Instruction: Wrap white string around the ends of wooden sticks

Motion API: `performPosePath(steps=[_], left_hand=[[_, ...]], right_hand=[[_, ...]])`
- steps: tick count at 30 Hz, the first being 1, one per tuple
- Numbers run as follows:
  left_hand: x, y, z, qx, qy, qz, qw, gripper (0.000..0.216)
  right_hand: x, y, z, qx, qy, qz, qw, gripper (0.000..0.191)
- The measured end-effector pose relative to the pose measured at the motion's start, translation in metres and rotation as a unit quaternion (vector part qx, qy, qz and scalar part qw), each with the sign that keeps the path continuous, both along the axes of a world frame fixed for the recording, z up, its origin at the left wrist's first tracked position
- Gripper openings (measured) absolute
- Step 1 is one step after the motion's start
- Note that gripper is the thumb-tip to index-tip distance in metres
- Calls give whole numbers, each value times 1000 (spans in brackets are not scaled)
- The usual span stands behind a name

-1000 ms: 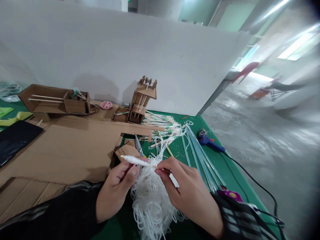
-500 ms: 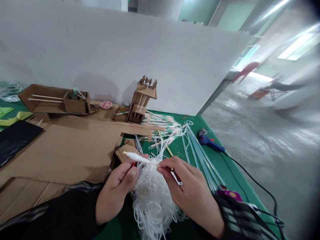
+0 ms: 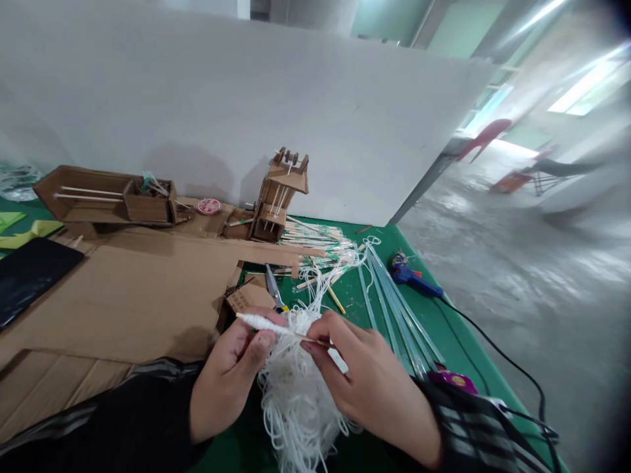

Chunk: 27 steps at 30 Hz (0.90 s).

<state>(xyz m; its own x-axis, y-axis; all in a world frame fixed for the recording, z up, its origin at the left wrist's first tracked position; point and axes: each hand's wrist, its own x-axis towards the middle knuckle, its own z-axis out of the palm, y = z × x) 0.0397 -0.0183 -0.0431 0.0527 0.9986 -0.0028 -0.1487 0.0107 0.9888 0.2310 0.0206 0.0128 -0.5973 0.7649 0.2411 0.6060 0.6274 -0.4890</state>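
A thin wooden stick wrapped in white string point(image 3: 260, 322) spans the space between my hands, tilted slightly down to the right. My left hand point(image 3: 231, 371) pinches its wound part between thumb and fingers. With thumb and forefinger, my right hand point(image 3: 362, 378) grips the bare end of the stick. Behind and below both hands lies a loose heap of white string point(image 3: 303, 401), with strands running up toward the back of the table. A pair of scissors point(image 3: 274, 287) lies just beyond my left hand, beside a small cardboard piece point(image 3: 250, 297).
Cardboard sheets point(image 3: 162, 289) cover the table's left side, with a black flat object point(image 3: 37, 279) on them. A cardboard tower point(image 3: 279, 197) and an open cardboard box point(image 3: 93, 197) stand behind. Glue sticks point(image 3: 394, 302), wooden sticks point(image 3: 315, 236) and a corded blue glue gun point(image 3: 417, 281) lie rightward.
The wrapped stick has dropped slightly and shifted left. My right hand has moved a little left and its grip has turned; my left hand stays nearly in place. More of the scissors shows.
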Motion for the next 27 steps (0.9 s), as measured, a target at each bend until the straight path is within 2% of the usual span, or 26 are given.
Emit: performPosePath(steps=[3, 5, 8, 11, 14, 19, 22, 25, 27], left_hand=[[0, 1, 3, -3, 14, -2, 1000, 28], [-1, 2, 4, 0, 26, -7, 1000, 29], [0, 1, 4, 9, 39, 1, 999, 29], [0, 0, 3, 17, 46, 2, 999, 28], [0, -1, 3, 25, 31, -4, 999, 27], [1, -2, 0, 11, -15, -12, 1000, 28], [0, -2, -2, 13, -18, -14, 1000, 28], [0, -3, -3, 27, 4, -14, 1000, 26], [0, -3, -3, 30, 14, -15, 999, 25]], right_hand=[[1, 2, -2, 65, -3, 9, 998, 15], [1, 1, -3, 80, -13, 10, 997, 17], [1, 0, -4, 52, -22, 14, 998, 20], [1, -2, -4, 11, -27, 16, 999, 11], [1, -2, -3, 18, -32, 8, 999, 6], [2, -1, -3, 65, -14, 27, 997, 16], [2, -1, -2, 46, -24, 26, 998, 18], [3, -2, -3, 4, -30, 11, 999, 8], [4, -1, -4, 4, -27, 10, 1000, 6]])
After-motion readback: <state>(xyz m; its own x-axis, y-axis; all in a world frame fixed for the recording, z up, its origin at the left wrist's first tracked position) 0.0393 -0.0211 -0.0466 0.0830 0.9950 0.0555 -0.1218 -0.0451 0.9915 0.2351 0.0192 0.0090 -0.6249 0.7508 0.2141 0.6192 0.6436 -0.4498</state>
